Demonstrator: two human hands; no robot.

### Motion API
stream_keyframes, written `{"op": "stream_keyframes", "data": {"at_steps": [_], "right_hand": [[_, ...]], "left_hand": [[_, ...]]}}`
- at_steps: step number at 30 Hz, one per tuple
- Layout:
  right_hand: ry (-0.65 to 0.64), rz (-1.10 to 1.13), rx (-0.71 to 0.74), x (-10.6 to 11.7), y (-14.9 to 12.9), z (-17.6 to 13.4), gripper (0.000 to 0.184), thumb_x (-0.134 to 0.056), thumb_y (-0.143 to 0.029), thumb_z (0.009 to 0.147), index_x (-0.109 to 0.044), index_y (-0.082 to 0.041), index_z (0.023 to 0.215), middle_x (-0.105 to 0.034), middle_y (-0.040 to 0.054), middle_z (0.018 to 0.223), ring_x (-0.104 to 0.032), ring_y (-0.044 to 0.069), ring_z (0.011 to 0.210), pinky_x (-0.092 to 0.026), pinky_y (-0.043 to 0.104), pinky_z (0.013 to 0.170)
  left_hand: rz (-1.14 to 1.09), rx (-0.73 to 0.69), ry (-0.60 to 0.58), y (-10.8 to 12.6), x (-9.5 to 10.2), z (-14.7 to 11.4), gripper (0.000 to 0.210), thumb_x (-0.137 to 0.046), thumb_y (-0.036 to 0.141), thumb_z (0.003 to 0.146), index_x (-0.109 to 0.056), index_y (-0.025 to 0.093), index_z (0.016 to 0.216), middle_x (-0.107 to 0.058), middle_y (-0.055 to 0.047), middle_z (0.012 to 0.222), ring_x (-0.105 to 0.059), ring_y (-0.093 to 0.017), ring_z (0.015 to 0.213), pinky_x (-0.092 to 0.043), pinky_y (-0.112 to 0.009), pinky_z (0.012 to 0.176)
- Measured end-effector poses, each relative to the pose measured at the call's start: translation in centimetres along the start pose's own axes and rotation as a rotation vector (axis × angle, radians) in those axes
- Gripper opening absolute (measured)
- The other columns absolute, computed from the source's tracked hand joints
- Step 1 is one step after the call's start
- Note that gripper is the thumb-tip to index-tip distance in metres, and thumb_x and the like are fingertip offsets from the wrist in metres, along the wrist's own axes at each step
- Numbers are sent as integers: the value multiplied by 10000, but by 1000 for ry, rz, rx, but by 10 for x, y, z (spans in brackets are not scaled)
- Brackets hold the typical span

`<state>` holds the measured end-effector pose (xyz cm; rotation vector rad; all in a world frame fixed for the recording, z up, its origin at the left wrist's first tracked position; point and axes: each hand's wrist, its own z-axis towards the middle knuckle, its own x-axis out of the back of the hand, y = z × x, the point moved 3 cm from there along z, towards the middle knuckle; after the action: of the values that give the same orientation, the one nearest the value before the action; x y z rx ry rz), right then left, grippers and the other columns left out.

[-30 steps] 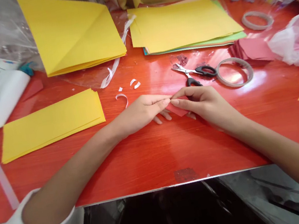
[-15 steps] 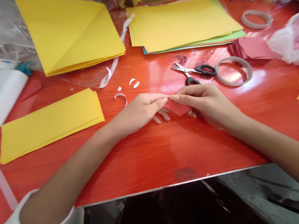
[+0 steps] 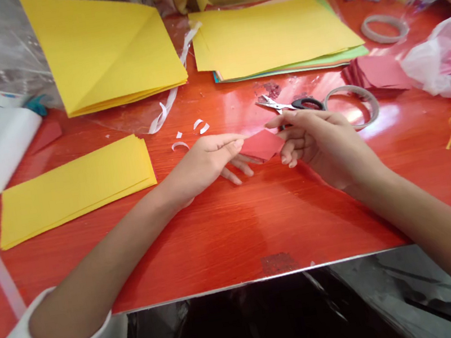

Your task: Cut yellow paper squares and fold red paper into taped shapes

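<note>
A small folded piece of red paper (image 3: 263, 146) is raised just over the table, its pointed edges showing between my hands. My left hand (image 3: 215, 156) pinches its left end between thumb and forefinger, while the other fingers spread out beneath. On the right side, my right hand (image 3: 321, 139) has its thumb lifted apart from its curled fingers. Those fingertips are at the paper's right edge; whether they touch it I cannot tell. Scissors (image 3: 273, 104) with black handles lie behind my right hand, which partly covers them.
Yellow paper strips (image 3: 75, 190) lie left, with a folded yellow sheet (image 3: 108, 50) and a stack of coloured sheets (image 3: 273, 36) behind. Tape rolls (image 3: 375, 111), red paper pieces (image 3: 385, 72) and a plastic bag (image 3: 427, 65) are at right. White scraps (image 3: 204, 129) dot the red table (image 3: 219, 238).
My right thumb has let go of the paper and the right hand has opened, moving slightly right. More of the red paper shows. The left hand keeps its pinch.
</note>
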<state>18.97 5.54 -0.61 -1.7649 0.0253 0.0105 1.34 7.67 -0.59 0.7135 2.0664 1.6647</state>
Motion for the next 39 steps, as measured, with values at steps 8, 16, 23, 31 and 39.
{"op": "stream_keyframes", "data": {"at_steps": [8,16,23,31,39], "right_hand": [[-17,24,100,1,-4,-1,202,-572,-369,849,-636,-178,828,-674,45,809,-593,95,517,-475,229,473],[-97,15,58,-6,-2,-4,128,-651,-275,799,-662,-149,778,-697,46,750,-650,115,579,-546,236,564],[-121,-76,107,-10,-3,-8,141,-616,-249,824,-665,-156,731,-700,41,708,-662,128,558,-558,245,551],[-164,-171,117,-14,-4,-10,172,-583,-199,837,-649,-182,679,-658,4,608,-637,109,509,-534,226,516],[-218,-247,157,-15,-2,-9,208,-558,-223,864,-637,-183,676,-648,4,616,-627,104,526,-517,232,533]], "left_hand": [[-125,-127,152,3,5,0,353,-461,272,911,-554,106,1208,-683,-95,975,-630,-95,671,-510,-183,549],[258,-240,240,3,4,-2,371,-446,356,909,-520,230,1250,-627,-39,1092,-616,-137,895,-499,-203,708],[713,-534,256,9,-1,-7,329,-493,276,900,-531,184,1213,-564,-56,1204,-508,-160,1132,-381,-279,994],[484,-470,257,7,7,-3,125,-529,276,884,-603,177,863,-631,-13,898,-581,-118,865,-453,-236,762],[473,-384,259,5,9,-2,118,-529,219,875,-580,171,780,-560,31,722,-496,-71,638,-417,-208,643]]}}
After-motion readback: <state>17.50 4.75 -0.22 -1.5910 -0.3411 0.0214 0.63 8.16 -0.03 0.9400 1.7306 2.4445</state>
